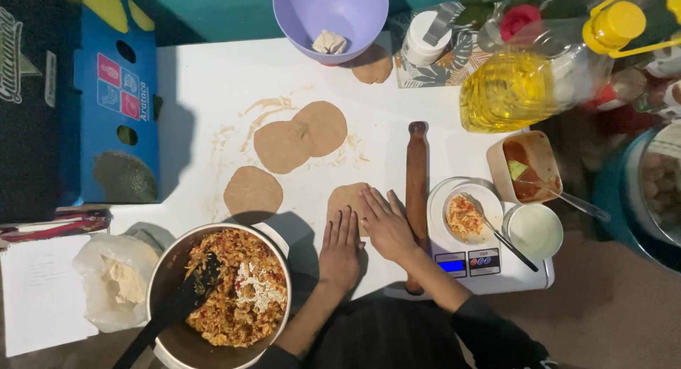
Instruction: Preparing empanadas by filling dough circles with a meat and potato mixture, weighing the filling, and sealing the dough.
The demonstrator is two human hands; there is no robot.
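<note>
- Left hand [340, 250] flat, palm down, fingers straight and pressed together; fingertips on the near edge of the dough round [349, 199].
- Right hand [387, 224] flat too, fingers slightly spread, lying over the right part of the same dough round; grips nothing.
- Dough round sits near the counter's [198, 78] front edge, middle-right, partly hidden under both hands.
- Rolling pin [416, 192] lies just right of the right hand, pointing front to back; whether they touch, cannot tell.
- Kitchen scale [489, 259] at the front right corner, carrying a small white bowl of filling [468, 216] with a spoon in it.
- Pot of cooked filling [227, 291] with a black spatula at the front edge, just left of the left forearm.
- Three more flat rounds [298, 138] lie mid-counter, two overlapping, one apart to the left-front.
- Purple bowl [331, 14] at the back edge, lump of dough inside; another small round beside it.
- Oil bottle [528, 85] at the back right corner.
- Open room: bare counter at the back left, next to the blue box [117, 99]; tight at the front between pot, hands and rolling pin.
</note>
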